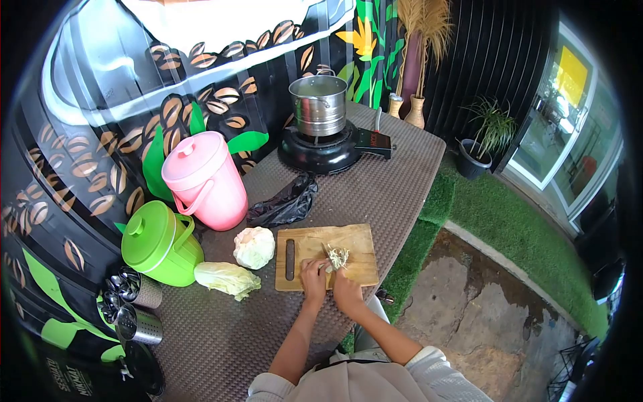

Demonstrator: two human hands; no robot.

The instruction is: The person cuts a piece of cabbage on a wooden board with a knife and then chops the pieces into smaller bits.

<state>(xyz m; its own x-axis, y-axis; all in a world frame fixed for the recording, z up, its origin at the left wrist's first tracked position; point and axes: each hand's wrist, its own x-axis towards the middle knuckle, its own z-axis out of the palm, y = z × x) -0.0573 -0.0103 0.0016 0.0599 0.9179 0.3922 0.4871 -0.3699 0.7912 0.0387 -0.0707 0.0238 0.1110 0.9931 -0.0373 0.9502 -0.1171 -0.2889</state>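
A wooden cutting board (358,241) lies on the brown woven-textured table, with a dark slot handle at its left end. Thin pale shreds (337,257) are heaped near its middle. My left hand (313,276) is closed at the near side of the heap, its fingers against something pale that is too small to make out. Beside it on the right, my right hand (346,292) is closed at the board's near edge; what it holds is hidden. Left of the board sit a round pale cabbage (254,248) and a long leafy cabbage (228,279).
A steel pot (318,107) stands on a black portable stove (318,153) at the back. A black plastic bag (287,201), pink jug (206,181) and green jug (161,244) stand or lie to the left. Metal utensil holders (138,324) are at lower left.
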